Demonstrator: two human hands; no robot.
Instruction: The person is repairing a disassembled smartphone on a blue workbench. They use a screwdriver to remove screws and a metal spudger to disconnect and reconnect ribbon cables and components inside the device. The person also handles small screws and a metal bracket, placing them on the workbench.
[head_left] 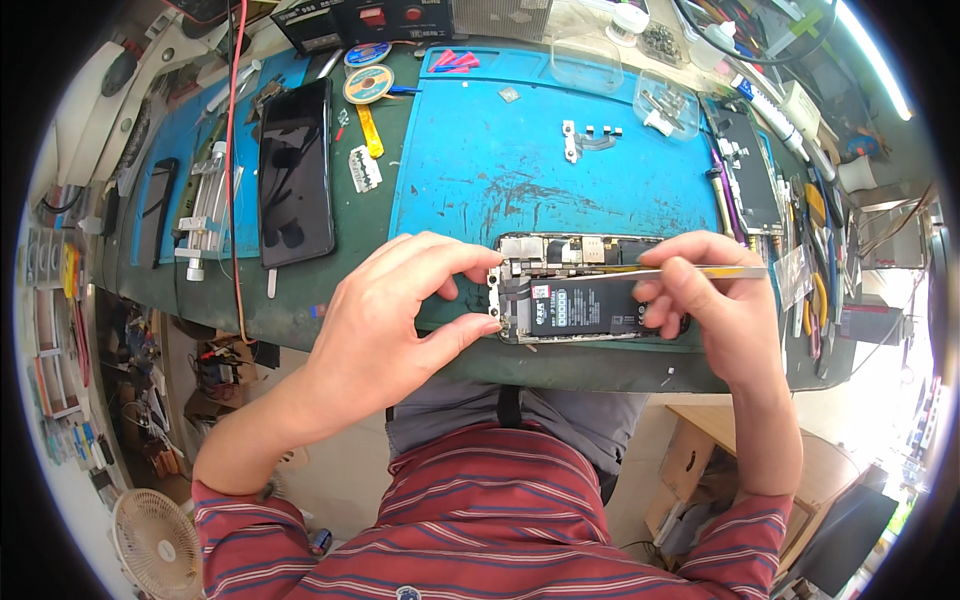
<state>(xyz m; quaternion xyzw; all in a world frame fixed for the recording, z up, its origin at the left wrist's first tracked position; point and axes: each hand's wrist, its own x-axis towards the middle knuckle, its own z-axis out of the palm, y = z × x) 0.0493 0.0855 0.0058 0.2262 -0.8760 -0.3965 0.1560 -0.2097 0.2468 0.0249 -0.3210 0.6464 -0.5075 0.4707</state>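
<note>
An opened smartphone (524, 246) lies sideways at the near edge of the blue mat, its circuit board and metal parts bare. A black battery (585, 310) fills the side of it closest to me. My left hand (385, 310) pinches the phone's left end between thumb and forefinger. Over the phone's right end, my right hand (725, 310) grips metal tweezers (742, 272), whose slim tips reach left across the board above the battery. Part of the phone's right end is hidden behind my right fingers.
The blue mat (460, 150) carries a small flex cable part (590, 140) and a clear parts box (666, 105). Left of it lie a dark phone screen (297, 170), a razor blade (365, 168) and a solder spool (368, 84). Pliers (815, 210) and other tools crowd the right.
</note>
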